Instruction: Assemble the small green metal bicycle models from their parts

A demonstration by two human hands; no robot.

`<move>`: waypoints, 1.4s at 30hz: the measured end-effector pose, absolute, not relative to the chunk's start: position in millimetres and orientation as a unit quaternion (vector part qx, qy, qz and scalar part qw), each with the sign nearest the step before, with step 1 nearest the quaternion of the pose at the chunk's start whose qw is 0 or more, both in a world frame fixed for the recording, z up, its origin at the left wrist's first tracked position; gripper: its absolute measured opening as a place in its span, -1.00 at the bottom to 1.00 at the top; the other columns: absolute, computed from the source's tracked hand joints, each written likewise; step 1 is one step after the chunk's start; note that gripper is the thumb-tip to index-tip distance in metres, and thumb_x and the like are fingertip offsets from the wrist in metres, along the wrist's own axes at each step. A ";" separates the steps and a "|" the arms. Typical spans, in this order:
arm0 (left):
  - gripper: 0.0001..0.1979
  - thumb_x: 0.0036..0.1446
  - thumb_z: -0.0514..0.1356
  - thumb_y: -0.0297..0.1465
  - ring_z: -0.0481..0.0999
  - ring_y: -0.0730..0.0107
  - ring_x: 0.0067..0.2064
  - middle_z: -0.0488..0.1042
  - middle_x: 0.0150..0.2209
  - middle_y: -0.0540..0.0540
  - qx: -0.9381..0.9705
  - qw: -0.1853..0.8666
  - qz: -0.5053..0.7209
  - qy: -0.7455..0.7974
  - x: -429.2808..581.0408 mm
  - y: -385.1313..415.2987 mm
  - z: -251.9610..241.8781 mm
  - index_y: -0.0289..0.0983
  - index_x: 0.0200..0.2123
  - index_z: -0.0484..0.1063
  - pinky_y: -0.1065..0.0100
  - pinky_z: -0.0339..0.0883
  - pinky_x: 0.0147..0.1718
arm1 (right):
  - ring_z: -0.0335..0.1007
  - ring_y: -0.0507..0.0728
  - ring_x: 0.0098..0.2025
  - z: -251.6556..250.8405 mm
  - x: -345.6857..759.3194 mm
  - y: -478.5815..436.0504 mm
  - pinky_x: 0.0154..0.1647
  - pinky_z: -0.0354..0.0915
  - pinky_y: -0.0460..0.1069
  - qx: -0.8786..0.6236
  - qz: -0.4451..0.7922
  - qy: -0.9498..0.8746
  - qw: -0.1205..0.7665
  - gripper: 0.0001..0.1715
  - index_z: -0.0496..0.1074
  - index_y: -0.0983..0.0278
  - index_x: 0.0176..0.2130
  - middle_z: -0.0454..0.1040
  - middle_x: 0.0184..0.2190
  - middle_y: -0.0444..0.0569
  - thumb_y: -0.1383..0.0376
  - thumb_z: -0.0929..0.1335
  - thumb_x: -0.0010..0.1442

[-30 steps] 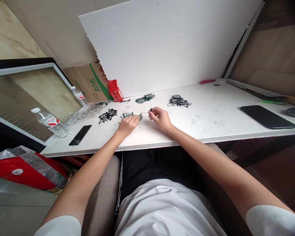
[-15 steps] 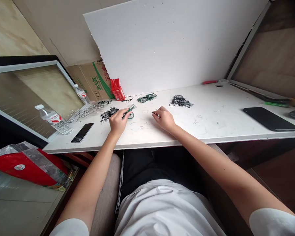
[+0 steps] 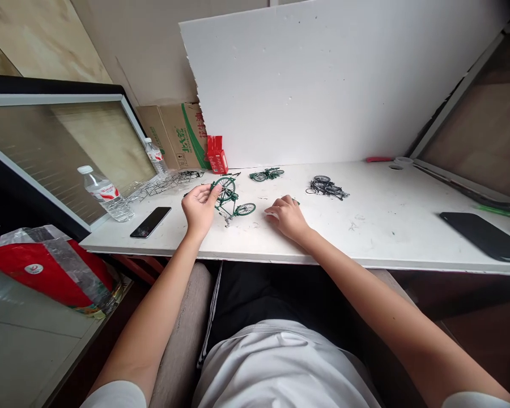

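Observation:
My left hand (image 3: 200, 207) is closed on a green miniature bicycle (image 3: 243, 210) near its upper wheel, the bike tilted with its other wheel toward the right. Over the white table (image 3: 344, 238), my right hand (image 3: 288, 216) is low with its fingers apart, and nothing shows in its grip. A bit of green peeks out behind that hand, too small to name. Farther back lies a second green miniature bicycle (image 3: 267, 174). Black miniature bicycles (image 3: 326, 187) lie together to the right.
Wire-like black part frames (image 3: 165, 184) lie at the left, near two water bottles (image 3: 106, 194) and a phone (image 3: 151, 222). A red box (image 3: 217, 156) stands before a carton (image 3: 174, 133). Toward the right are a dark flat slab (image 3: 484, 235) and a red-handled item (image 3: 379, 160).
The green bicycle in my left hand has turned and now shows both wheels. The fingers of my right hand have gone from a pinch to spread. The camera view has shifted slightly.

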State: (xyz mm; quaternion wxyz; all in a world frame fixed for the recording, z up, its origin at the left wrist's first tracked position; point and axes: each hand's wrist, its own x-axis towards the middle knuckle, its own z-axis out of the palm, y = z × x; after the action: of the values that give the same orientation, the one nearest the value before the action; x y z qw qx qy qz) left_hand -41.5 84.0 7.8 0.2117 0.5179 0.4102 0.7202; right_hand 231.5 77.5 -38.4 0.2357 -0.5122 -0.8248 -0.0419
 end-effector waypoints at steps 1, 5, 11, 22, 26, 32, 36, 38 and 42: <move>-0.51 -0.02 0.57 -0.08 0.71 0.20 -0.18 0.68 -0.23 -0.22 0.512 0.235 0.716 0.412 -42.8 84.6 7.2 -0.33 -0.19 0.62 0.26 0.57 -0.10 | 0.32 0.43 0.11 -37.8 228.9 77.8 0.06 0.31 0.22 -0.511 -0.036 -0.827 0.233 -0.69 0.72 0.25 0.02 0.64 -0.06 0.21 0.26 0.38 0.45; -0.42 -0.09 0.58 -0.01 0.70 0.16 -0.20 0.69 -0.21 -0.26 0.489 0.327 0.688 0.426 -43.8 87.9 4.5 -0.36 -0.19 0.62 0.28 0.53 -0.24 | 0.40 0.37 0.00 -34.8 222.5 80.7 0.01 0.33 0.16 -0.507 -0.010 -0.833 0.219 -0.71 0.75 0.23 -0.10 0.67 -0.15 0.15 0.28 0.38 0.46; -0.43 -0.12 0.61 -0.06 0.68 0.20 -0.19 0.70 -0.17 -0.27 0.472 0.404 0.663 0.418 -33.5 87.5 3.2 -0.35 -0.20 0.63 0.31 0.51 -0.26 | 0.48 0.34 -0.02 -30.7 215.9 82.4 -0.13 0.33 0.10 -0.512 -0.034 -0.841 0.172 -0.72 0.71 0.31 -0.21 0.66 -0.16 0.19 0.36 0.36 0.42; -0.47 -0.06 0.58 -0.05 0.67 0.25 -0.27 0.70 -0.18 -0.25 0.477 0.412 0.651 0.423 -26.1 87.4 -1.3 -0.34 -0.20 0.64 0.33 0.46 -0.34 | 0.49 0.37 0.06 -30.0 212.2 81.1 -0.04 0.34 0.11 -0.508 -0.056 -0.848 0.137 -0.75 0.63 0.35 -0.09 0.65 -0.06 0.26 0.46 0.33 0.39; -0.48 -0.07 0.59 -0.07 0.66 0.25 -0.30 0.71 -0.23 -0.25 0.482 0.410 0.645 0.429 -24.4 88.3 -4.8 -0.34 -0.20 0.65 0.34 0.43 -0.38 | 0.49 0.32 -0.03 -35.0 214.0 83.8 -0.10 0.31 0.08 -0.511 -0.053 -0.843 0.160 -0.72 0.62 0.31 -0.19 0.66 -0.12 0.23 0.39 0.30 0.45; -0.50 -0.06 0.59 -0.09 0.67 0.24 -0.25 0.71 -0.18 -0.26 0.466 0.432 0.646 0.423 -23.2 88.9 -9.8 -0.34 -0.20 0.66 0.34 0.47 -0.36 | 0.51 0.28 -0.02 -38.7 220.1 91.0 -0.04 0.34 0.07 -0.508 0.017 -0.823 0.254 -0.69 0.61 0.29 -0.08 0.66 -0.08 0.15 0.41 0.27 0.44; -0.52 -0.06 0.59 -0.10 0.66 0.26 -0.26 0.71 -0.17 -0.25 0.436 0.459 0.645 0.428 -19.9 86.8 -8.2 -0.34 -0.21 0.65 0.32 0.48 -0.31 | 0.57 0.26 0.00 -28.8 224.2 93.8 0.06 0.39 0.11 -0.470 0.144 -0.770 0.407 -0.60 0.58 0.27 0.02 0.67 -0.06 0.11 0.20 0.20 0.56; -0.52 -0.07 0.60 -0.11 0.65 0.28 -0.28 0.70 -0.17 -0.24 0.424 0.474 0.643 0.427 -17.4 84.9 -7.8 -0.34 -0.22 0.65 0.31 0.47 -0.31 | 0.59 0.27 0.01 -21.7 223.9 90.8 0.03 0.43 0.12 -0.443 0.196 -0.741 0.466 -0.54 0.58 0.23 0.03 0.67 -0.04 0.10 0.04 0.22 0.55; -0.51 -0.12 0.62 -0.11 0.65 0.28 -0.26 0.70 -0.17 -0.23 0.414 0.508 0.631 0.415 -11.5 80.0 -9.3 -0.33 -0.24 0.65 0.31 0.47 -0.26 | 0.53 0.30 0.15 -12.8 218.4 78.5 0.04 0.46 0.16 -0.404 0.191 -0.732 0.514 -0.52 0.56 0.13 0.14 0.59 0.16 0.10 -0.07 0.31 0.48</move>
State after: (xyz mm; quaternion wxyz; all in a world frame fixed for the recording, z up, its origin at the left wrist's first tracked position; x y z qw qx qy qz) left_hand -11.5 80.0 -9.3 0.5075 0.4144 0.4154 0.6310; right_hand 218.4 78.5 -12.8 0.5140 -0.4040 -0.7323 0.1906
